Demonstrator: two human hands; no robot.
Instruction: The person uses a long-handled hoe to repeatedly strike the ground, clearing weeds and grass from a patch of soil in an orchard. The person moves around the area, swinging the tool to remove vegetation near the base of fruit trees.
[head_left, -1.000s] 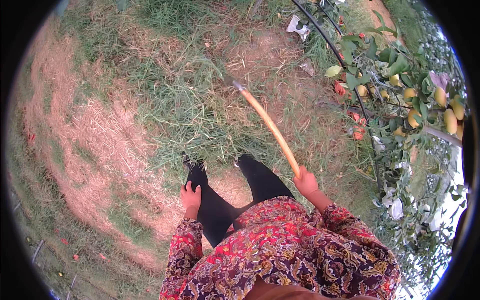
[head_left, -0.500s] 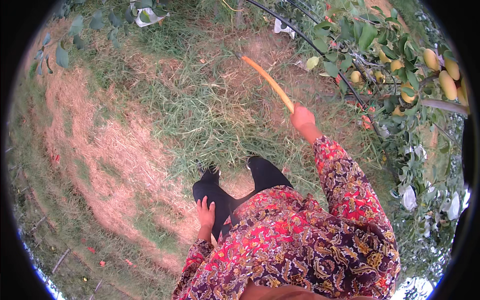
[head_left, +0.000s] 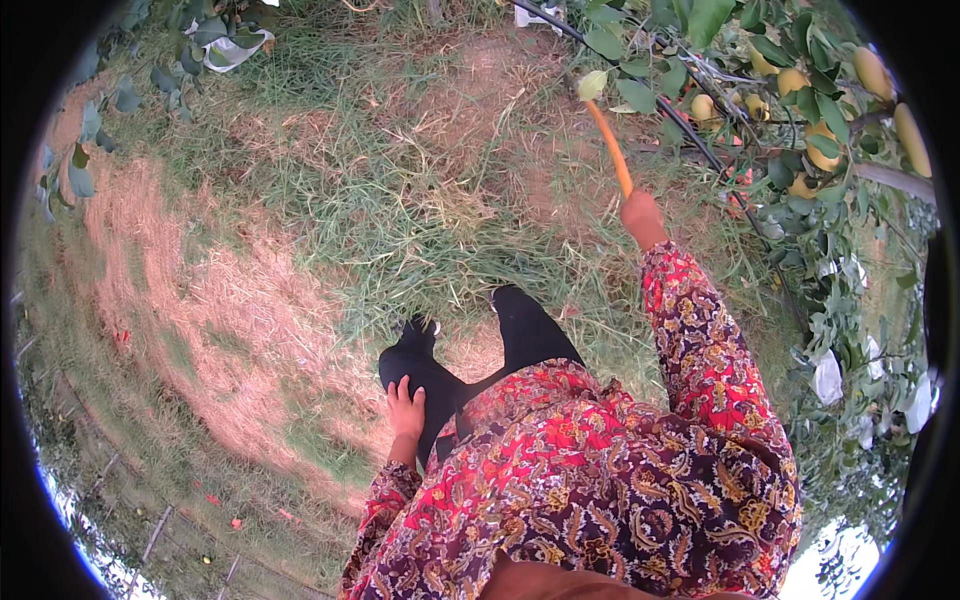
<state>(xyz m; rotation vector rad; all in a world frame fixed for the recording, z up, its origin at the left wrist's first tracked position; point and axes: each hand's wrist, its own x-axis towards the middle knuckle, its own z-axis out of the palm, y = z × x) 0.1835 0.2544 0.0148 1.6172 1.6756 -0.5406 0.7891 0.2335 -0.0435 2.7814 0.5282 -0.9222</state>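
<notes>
Sunlit straw-strewn ground [head_left: 230, 330] spreads left of the left hand [head_left: 405, 408]; a leafy fruit tree [head_left: 832, 112] stands right of the right hand [head_left: 643, 218].

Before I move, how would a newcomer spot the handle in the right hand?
At upper right, find the yellow fruits, then the black pipe slanting past them. Just left of that pipe, the right hand grips a slim, slightly curved handle. Its smooth orange length sets it apart from the black pipe and green grass.

Left hand [head_left: 405, 410] on leg [head_left: 412, 366], handle [head_left: 612, 150] in right hand [head_left: 642, 214]
Grass [head_left: 420, 225] ahead of both; fruit [head_left: 873, 73] right of hose [head_left: 686, 130].
</notes>
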